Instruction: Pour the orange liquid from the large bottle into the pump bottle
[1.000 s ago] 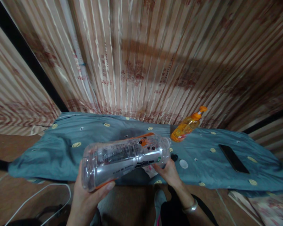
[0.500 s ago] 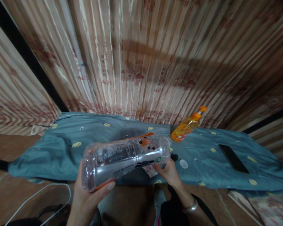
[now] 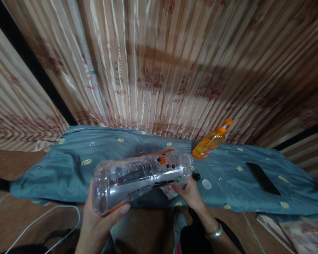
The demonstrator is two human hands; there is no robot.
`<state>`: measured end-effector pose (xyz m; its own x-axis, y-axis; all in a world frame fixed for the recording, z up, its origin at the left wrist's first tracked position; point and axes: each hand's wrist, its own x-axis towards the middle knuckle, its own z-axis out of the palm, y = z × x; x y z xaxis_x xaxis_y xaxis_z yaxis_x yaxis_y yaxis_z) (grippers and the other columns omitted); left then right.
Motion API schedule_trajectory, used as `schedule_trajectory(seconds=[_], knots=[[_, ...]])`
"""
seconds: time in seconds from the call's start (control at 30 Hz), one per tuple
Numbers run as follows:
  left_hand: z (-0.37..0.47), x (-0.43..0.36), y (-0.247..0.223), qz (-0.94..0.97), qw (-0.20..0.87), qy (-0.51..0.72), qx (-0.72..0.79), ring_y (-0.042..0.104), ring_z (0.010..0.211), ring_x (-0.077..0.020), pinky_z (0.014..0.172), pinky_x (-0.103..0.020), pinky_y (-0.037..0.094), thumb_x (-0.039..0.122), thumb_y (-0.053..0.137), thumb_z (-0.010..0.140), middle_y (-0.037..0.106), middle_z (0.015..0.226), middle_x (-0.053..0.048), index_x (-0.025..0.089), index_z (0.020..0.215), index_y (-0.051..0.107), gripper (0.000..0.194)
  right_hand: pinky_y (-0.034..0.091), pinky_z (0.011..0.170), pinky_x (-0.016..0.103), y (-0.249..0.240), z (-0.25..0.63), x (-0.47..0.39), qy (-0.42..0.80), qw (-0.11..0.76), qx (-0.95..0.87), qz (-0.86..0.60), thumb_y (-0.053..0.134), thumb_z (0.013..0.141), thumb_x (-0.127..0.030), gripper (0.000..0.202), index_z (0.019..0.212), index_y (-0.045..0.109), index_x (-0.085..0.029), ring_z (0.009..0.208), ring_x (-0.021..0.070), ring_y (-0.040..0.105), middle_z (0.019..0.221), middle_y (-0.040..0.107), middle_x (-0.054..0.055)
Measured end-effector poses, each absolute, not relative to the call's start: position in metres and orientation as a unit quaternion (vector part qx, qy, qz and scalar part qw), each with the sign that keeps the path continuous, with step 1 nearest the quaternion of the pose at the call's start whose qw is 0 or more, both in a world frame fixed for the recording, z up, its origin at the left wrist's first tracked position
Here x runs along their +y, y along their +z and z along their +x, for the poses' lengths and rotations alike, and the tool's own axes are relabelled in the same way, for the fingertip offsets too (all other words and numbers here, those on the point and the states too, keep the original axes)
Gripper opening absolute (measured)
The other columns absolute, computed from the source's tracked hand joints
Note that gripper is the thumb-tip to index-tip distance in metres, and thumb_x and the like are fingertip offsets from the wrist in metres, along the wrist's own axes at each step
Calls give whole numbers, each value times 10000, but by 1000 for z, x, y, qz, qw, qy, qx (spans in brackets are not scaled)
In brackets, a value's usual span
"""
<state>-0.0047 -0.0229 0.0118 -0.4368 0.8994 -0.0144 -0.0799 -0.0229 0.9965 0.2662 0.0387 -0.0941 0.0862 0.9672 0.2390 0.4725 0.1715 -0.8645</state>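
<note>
A large clear plastic bottle (image 3: 140, 180) with a silver and orange printed label lies tilted across the view, its neck toward the right. Around its base end wraps my left hand (image 3: 100, 215), thumb along the lower side. My right hand (image 3: 189, 192) grips the bottle near the neck, some of its fingers hidden behind the plastic. Just right of that hand, a small black object (image 3: 196, 176) and a round white disc (image 3: 206, 184) rest on the teal cloth (image 3: 153, 201). A pink and white piece (image 3: 169, 192) shows partly beneath the bottle.
An orange pump bottle (image 3: 209, 144) stands behind, by the pleated curtain (image 3: 153, 63). A dark phone (image 3: 263, 178) lies on the cloth at right. A white cable (image 3: 55, 208) loops near the floor at left. Black poles (image 3: 31, 63) frame the sides.
</note>
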Motion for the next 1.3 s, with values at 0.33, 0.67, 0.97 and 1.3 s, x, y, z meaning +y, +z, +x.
schedule_trajectory(seconds=[0.33,0.67,0.97,1.3], knots=[[-4,-23,11,344,408,623,572,680,1201,-379,1095,-477,514,557,980,474,738,1212,-94,224,1361,614,1016,650,897,518,-96,267,39,271,448,-621,-584,764,771,-484,322,943,740,-213,944,355,791,919,819,106],[-4,-23,8,341,402,637,563,644,1291,-360,1128,-414,488,561,982,482,715,1282,-78,245,1364,619,1005,647,892,517,-96,266,39,270,450,-618,-586,764,758,-451,305,941,731,-209,948,362,787,961,822,127],[-4,-23,11,348,411,634,555,652,1251,-320,1082,-357,488,548,984,498,710,1312,-65,259,1339,637,954,641,920,526,-95,267,39,264,453,-621,-582,767,767,-437,289,949,734,-215,968,366,790,922,819,114],[-1,-24,15,334,419,630,563,637,1231,-318,1061,-353,467,558,986,466,709,1248,-52,238,1368,597,1033,638,924,530,-98,266,39,270,458,-621,-576,765,774,-437,300,952,736,-196,969,368,788,944,819,133]])
